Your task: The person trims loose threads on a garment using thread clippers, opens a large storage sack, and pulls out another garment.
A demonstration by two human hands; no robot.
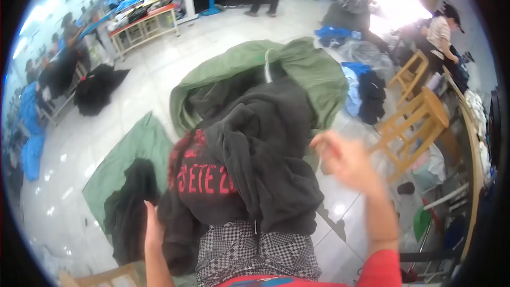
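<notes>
A dark grey sweatshirt is bunched over my lap, with red lettering on the part at its left. Beyond my knees it spills over the edge of a large green cloth sack with a white cord and more dark fabric inside. My left hand is beside the sweatshirt's left edge, with a digit stretched upward. Its other fingers are hidden, and whether it touches the cloth I cannot tell. Raised to the right of the sweatshirt, my right hand is blurred; its fingers look curled together, with their tips toward the cloth.
At left, a dark garment lies on a green cloth. Wooden stools stand at right, near a person. Blue and dark clothes lie on the tiles. Workbenches and another dark pile are farther off.
</notes>
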